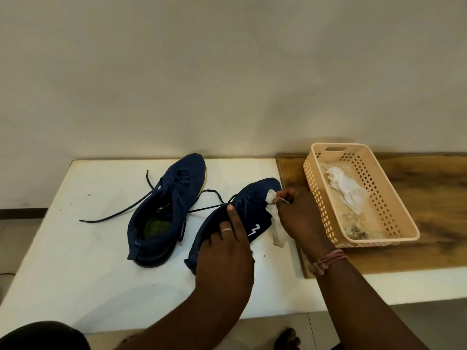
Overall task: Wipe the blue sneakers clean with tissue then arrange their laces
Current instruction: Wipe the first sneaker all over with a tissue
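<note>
Two blue sneakers stand on a white table (pixel 75 248), toes pointing away from me. The left sneaker (pixel 166 210) stands alone with its dark laces (pixel 118 210) loose and trailing to the left. My left hand (pixel 225 251) grips the right sneaker (pixel 255 198) over its heel and collar, one finger stretched along the tongue. My right hand (pixel 295 213) holds a crumpled white tissue (pixel 274 213) against the right sneaker's outer side near the toe. A strip of tissue hangs down beside the sole.
A peach plastic basket (pixel 396 198) with used white tissue (pixel 346 188) inside sits on a wooden board (pixel 434 193) to the right. A pale wall rises directly behind the table. My bare toes (pixel 288 339) show below the table's front edge.
</note>
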